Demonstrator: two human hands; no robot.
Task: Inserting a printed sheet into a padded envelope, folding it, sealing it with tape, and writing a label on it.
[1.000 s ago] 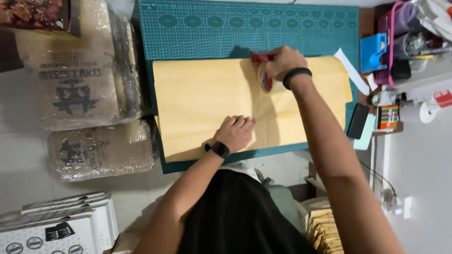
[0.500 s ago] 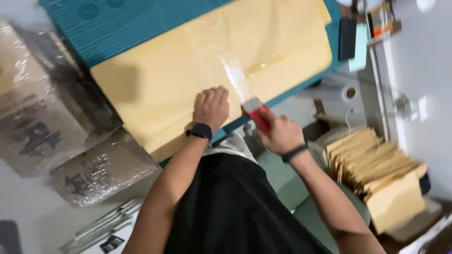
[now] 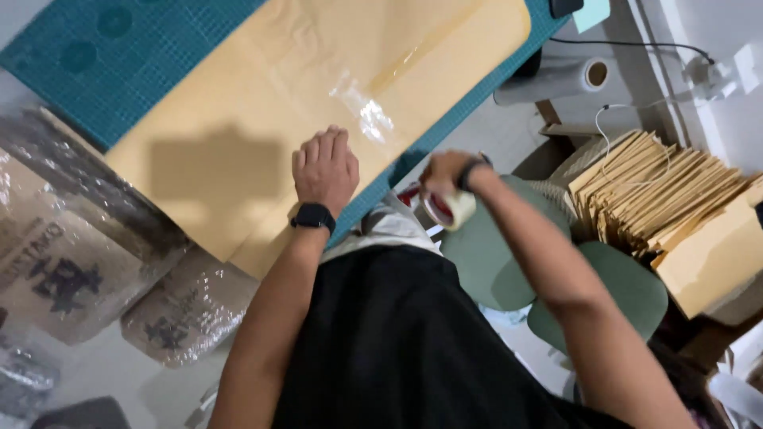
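A large tan paper sheet [image 3: 262, 119] lies on a teal cutting mat [image 3: 103, 63]. My left hand [image 3: 324, 168] presses flat on the sheet near its front edge; a dark watch is on that wrist. A strip of clear tape [image 3: 373, 111] runs across the paper from its far edge toward me. My right hand [image 3: 442, 176] is below the mat's edge, off the table, gripping a tape dispenser [image 3: 445, 208] with a red body and a pale roll. The tape end between the sheet and the dispenser is hidden by my hand.
Bubble-wrapped brown parcels [image 3: 63, 262] lie left of the mat. A stack of tan envelopes [image 3: 668, 206] sits in a box at the right, a white roll [image 3: 556, 79] beyond it. A green seat [image 3: 493, 262] is under my right arm.
My right hand pulled the dispenser from the far side of the sheet toward me and past the mat's front edge, laying tape across the paper. The view tilted; my left hand stayed put.
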